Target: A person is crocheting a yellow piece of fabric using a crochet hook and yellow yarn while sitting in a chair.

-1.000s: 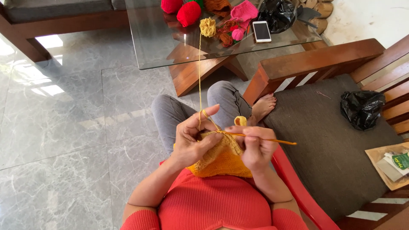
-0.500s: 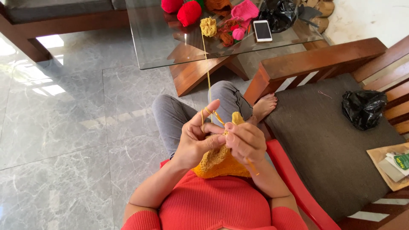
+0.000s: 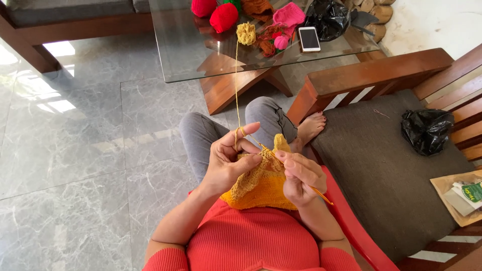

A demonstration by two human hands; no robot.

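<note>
My left hand pinches the top edge of a mustard-yellow crocheted piece in my lap, with the yellow yarn strand looped over its raised index finger. My right hand grips a thin orange crochet hook, whose tip is pushed into the fabric's upper edge between the two hands. The strand runs up to a small yellow yarn ball on the glass table.
Red yarn balls, pink yarn pieces, a phone and a black bag lie on the table. To the right stands a wooden sofa with a dark cushion, a black bag and a paper packet. Grey marble floor lies on the left.
My right hand swung the hook from pointing out to the right down into the fabric edge. Both hands stayed close together over the crocheted piece.
</note>
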